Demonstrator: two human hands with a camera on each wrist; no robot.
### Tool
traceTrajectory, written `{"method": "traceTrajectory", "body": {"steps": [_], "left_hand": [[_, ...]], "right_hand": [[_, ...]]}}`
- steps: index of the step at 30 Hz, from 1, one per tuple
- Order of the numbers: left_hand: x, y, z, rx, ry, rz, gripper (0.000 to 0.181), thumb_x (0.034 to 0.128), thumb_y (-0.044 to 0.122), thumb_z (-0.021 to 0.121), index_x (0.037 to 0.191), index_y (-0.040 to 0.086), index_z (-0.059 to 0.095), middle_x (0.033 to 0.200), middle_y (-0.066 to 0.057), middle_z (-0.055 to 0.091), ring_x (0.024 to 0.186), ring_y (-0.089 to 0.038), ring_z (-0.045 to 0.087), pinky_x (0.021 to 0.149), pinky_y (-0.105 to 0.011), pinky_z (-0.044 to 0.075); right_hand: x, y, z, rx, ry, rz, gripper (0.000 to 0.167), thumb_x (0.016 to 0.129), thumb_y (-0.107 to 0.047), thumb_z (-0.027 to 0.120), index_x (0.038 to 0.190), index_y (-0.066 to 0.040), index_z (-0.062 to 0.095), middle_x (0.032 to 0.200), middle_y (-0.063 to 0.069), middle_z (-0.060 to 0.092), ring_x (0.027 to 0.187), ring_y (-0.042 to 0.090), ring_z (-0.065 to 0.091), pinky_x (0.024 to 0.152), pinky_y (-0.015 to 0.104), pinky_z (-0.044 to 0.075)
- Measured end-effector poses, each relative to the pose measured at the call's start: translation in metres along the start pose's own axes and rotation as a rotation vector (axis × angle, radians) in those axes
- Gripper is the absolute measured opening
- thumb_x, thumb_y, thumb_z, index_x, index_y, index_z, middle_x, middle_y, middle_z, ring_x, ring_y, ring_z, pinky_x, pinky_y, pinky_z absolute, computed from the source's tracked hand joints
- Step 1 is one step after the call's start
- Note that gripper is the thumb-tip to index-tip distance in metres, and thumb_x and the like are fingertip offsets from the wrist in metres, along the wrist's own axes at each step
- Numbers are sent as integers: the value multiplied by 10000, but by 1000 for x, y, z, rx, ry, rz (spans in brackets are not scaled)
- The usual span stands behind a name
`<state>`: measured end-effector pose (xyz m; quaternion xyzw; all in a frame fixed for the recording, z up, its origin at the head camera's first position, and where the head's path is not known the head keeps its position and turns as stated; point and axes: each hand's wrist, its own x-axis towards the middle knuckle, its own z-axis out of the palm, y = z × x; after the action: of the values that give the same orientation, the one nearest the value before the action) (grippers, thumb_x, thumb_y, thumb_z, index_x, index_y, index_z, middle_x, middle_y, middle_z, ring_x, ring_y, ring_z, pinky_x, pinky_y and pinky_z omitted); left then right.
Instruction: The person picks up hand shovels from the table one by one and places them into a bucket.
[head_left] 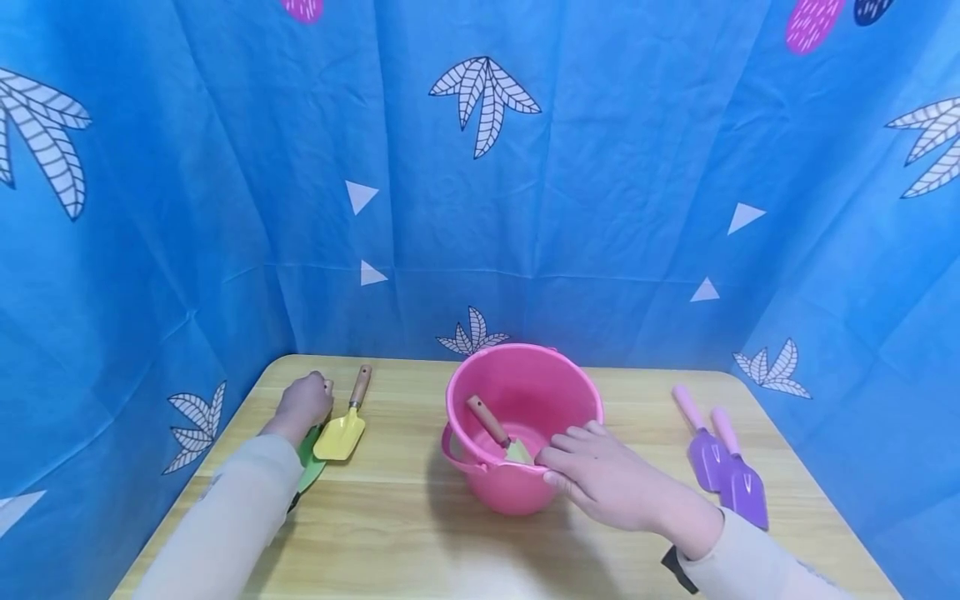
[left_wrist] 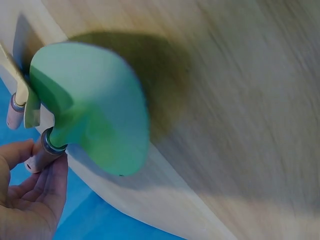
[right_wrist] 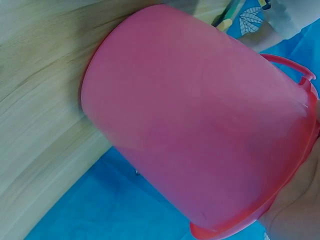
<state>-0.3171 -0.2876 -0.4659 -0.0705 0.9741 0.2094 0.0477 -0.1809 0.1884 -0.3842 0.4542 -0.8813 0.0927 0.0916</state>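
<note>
At the table's left side, my left hand holds the short wooden handle of a green toy shovel between thumb and fingers. The shovel's broad blade points toward the near side, partly covered by my sleeve in the head view. Beside it lies a yellow toy shovel with a wooden handle. My right hand grips the near right rim of a pink bucket, thumb outside and fingers over the edge. Inside the bucket leans another shovel with a wooden handle and pale green blade, its tip hidden by the rim.
Two purple toy shovels with pink handles, one farther back and one nearer, lie overlapping on the right of the wooden table. A blue patterned curtain hangs around the back and sides. The bucket's handle hangs at its left.
</note>
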Motion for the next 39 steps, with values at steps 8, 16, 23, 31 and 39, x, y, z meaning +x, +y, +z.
{"method": "traceTrajectory", "body": {"steps": [8, 16, 23, 31, 39], "left_hand": [[-4, 1, -5, -27, -6, 1, 189, 993, 93, 454, 1064, -82, 460, 820, -171, 497, 715, -303, 512, 605, -364, 449], [-4, -1, -10, -43, -7, 3, 279, 1005, 109, 435, 1173, -113, 417, 886, -204, 547, 715, -303, 543, 568, -343, 467], [-12, 0, -19, -49, 31, 30, 352, 1000, 139, 458, 1213, -135, 398, 966, -249, 580, 758, -330, 564, 584, -361, 480], [-22, 3, -27, -46, 61, 70, 351, 1005, 158, 465, 1214, -119, 415, 1000, -248, 595, 797, -337, 564, 623, -383, 470], [-33, 4, -34, -76, 104, 81, 352, 1006, 171, 443, 1227, -103, 426, 1004, -228, 596, 811, -337, 570, 628, -386, 467]], "right_hand": [[-1, -1, 1, -1, 16, -16, 131, 1044, -339, 517, 1065, -289, 636, 948, -186, 537, 921, 52, 466, 853, 320, 368], [0, -1, 1, 3, 15, -9, 127, 1036, -326, 537, 1073, -275, 648, 949, -183, 542, 923, 54, 467, 853, 324, 367], [0, -1, 1, 13, 6, 2, 134, 1040, -326, 528, 1073, -275, 647, 954, -190, 540, 925, 49, 467, 855, 325, 371], [0, -2, 0, 9, 3, 9, 153, 1055, -356, 486, 1062, -305, 630, 954, -199, 536, 921, 43, 460, 855, 323, 368], [0, -4, 0, 20, -10, 23, 151, 1053, -355, 492, 1066, -301, 632, 944, -204, 526, 925, 43, 464, 861, 336, 376]]}}
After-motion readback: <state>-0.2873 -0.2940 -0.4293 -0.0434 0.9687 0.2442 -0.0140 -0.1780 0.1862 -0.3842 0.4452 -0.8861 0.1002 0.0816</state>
